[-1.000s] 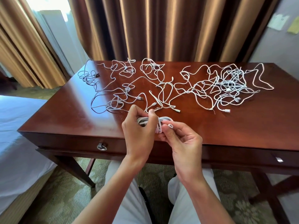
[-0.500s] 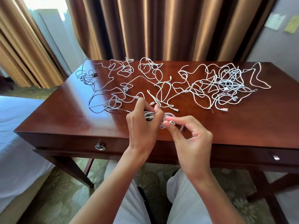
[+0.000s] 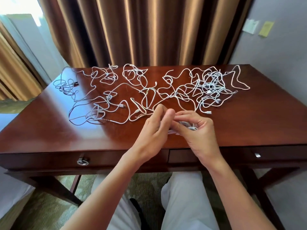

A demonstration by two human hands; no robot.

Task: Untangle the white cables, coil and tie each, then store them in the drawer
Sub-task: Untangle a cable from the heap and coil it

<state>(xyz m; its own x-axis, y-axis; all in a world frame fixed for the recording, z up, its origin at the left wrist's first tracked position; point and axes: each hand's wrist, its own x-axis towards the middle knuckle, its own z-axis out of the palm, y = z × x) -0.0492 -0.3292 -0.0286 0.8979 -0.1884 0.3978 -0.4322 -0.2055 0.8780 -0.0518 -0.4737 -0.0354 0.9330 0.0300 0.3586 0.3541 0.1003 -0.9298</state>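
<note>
Behind everything, tall bronze-brown curtains (image 3: 149, 30), with a bright window at far left. On the grey wall at upper right, a white slip (image 3: 250, 27) and a yellow note (image 3: 266, 28), any writing too small to read. Below, a glossy dark wooden desk (image 3: 49, 130) with two shut drawers along its front: left drawer (image 3: 49, 161) with a metal ring pull (image 3: 82, 161), right drawer (image 3: 274, 155) with a small metal pull (image 3: 257, 155). Spread across the desktop, a sprawl of loose white cables (image 3: 182, 92), densest at right rear, no brand marks legible. Near the front edge, left hand (image 3: 153, 135) and right hand (image 3: 197, 131) close together, fingers curled, both gripping a small coiled white cable (image 3: 186, 124) just above the desk. Under the desk, white trousers (image 3: 186, 205) and patterned carpet (image 3: 49, 209).
</note>
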